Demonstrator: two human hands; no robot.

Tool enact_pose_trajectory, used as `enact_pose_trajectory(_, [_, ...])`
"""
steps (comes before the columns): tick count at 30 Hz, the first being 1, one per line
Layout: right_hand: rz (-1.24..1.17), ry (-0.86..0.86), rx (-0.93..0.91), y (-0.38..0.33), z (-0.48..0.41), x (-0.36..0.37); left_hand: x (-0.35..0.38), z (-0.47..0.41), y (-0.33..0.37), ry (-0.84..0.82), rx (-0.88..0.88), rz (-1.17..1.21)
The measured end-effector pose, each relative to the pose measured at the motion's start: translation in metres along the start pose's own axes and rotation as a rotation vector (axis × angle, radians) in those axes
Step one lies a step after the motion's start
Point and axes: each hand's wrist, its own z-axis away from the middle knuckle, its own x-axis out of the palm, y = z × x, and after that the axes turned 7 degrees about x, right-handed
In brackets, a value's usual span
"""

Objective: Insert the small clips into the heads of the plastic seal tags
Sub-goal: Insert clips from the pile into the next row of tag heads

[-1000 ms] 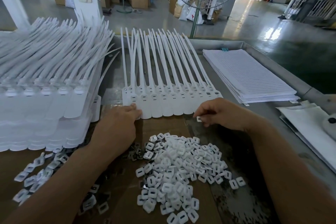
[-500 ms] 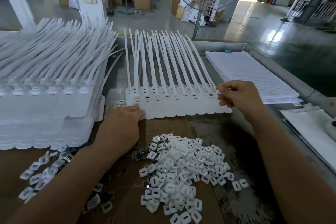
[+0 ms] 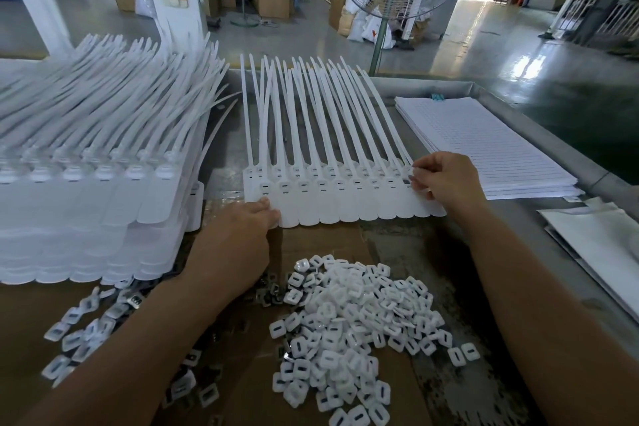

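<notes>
The single head-worn camera looks forward and down, close over the worktable (image 3: pixel 408 242), with factory floor (image 3: pixel 518 45) beyond.

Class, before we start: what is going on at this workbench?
A person is fitting clips into a row of white seal tags. The left hand presses flat on the row's near left corner to steady it. The right hand pinches a small clip at the head of the rightmost tag. A pile of loose clips lies nearer, between the forearms.
</notes>
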Motion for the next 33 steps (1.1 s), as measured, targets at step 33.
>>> enact_pose_trajectory(33, [0.228,-0.105,0.059,-0.01,-0.018,0.002,-0.003,0.0,0.003,-0.004,-0.034,0.013])
